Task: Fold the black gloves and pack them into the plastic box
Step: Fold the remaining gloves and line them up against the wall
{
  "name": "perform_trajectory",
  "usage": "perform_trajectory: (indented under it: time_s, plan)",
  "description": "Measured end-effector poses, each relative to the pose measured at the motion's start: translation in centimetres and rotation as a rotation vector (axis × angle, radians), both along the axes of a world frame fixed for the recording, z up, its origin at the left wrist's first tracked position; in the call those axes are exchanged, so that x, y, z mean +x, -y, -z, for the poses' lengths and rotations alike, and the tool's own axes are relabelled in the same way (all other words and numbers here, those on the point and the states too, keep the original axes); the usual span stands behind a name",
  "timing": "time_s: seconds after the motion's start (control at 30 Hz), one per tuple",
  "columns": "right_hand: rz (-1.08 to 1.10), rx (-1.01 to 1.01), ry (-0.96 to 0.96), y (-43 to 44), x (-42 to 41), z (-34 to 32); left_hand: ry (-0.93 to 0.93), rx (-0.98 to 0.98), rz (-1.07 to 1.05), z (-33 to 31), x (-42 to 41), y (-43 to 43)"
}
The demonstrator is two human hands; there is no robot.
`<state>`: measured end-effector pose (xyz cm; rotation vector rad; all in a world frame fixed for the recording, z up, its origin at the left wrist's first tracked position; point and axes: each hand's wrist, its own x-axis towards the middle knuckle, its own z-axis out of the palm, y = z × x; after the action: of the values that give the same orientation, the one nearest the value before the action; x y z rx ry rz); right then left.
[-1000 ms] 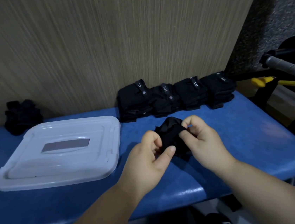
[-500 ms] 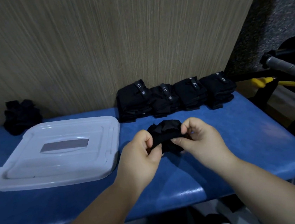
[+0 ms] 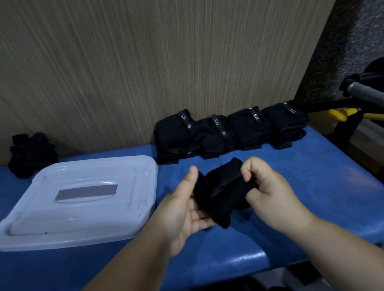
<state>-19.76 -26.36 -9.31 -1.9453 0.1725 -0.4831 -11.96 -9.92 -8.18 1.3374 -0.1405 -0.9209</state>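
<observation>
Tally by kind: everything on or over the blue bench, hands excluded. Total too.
Folded glove stacks, in a row along the wall: 4
Black glove being folded: 1
Loose black pile, far left: 1
Plastic box, lid on: 1
Total: 7

Bench (image 3: 312, 203): blue and padded, with a glossy near edge. It spans the lower half of my feed.
Wall (image 3: 152, 54): wood-grain panel with fine vertical streaks, rising directly behind the bench.
Speckled surface (image 3: 359, 25): dark grey, to the right of the wall's edge, at upper right.
Bar (image 3: 377, 100): grey with a wrapped grip, slanting down toward the right edge, beyond the bench's right end.
Yellow handles (image 3: 338, 115): two, just below the bar. I cannot tell what they belong to.
</observation>
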Motion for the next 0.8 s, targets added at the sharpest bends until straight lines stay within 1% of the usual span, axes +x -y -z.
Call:
perform_trajectory:
  time_s: [0.07,0.23,0.33,0.43,0.5,0.57,0.6,0.67,0.7,0.73,0.8]
  plan:
    - [-0.096,-0.011,-0.015,-0.4,-0.1,0.1,-0.110,-0.061,-0.020,-0.1,0.2,-0.1]
    - [-0.215,0.037,-0.050,-0.5,-0.3,0.0,-0.251,-0.215,-0.162,0.3,0.6,-0.1]
    - [-0.253,0.026,-0.079,-0.4,-0.4,-0.3,-0.214,-0.234,-0.322,0.3,0.9,0.0]
    - [-0.336,-0.033,-0.131,-0.1,-0.6,-0.6,-0.071,-0.227,-0.441,0.4,1.1,0.0]
    - [-0.424,-0.032,-0.196,0.3,-1.0,-1.0,0.038,-0.200,-0.439,0.3,1.0,-0.1]
    - [-0.533,0.032,-0.274,0.8,-1.3,-1.3,0.104,-0.191,-0.399,0.3,0.9,-0.2]
    - [-0.578,0.097,-0.300,1.0,-1.4,-1.4,0.113,-0.202,-0.372,0.3,0.7,-0.2]
    - [-0.617,0.325,-0.298,1.1,-1.6,-1.5,0.121,-0.223,-0.311,0.5,0.5,-0.1]
    - [-0.588,0.422,-0.286,1.1,-1.5,-1.4,0.128,-0.224,-0.276,0.7,0.4,0.0]
    - [-0.526,0.464,-0.276,1.0,-1.3,-1.2,0.133,-0.224,-0.241,0.8,0.3,0.0]
    - [-0.358,0.400,-0.261,0.6,-0.8,-0.8,0.147,-0.229,-0.181,1.0,0.1,0.0]
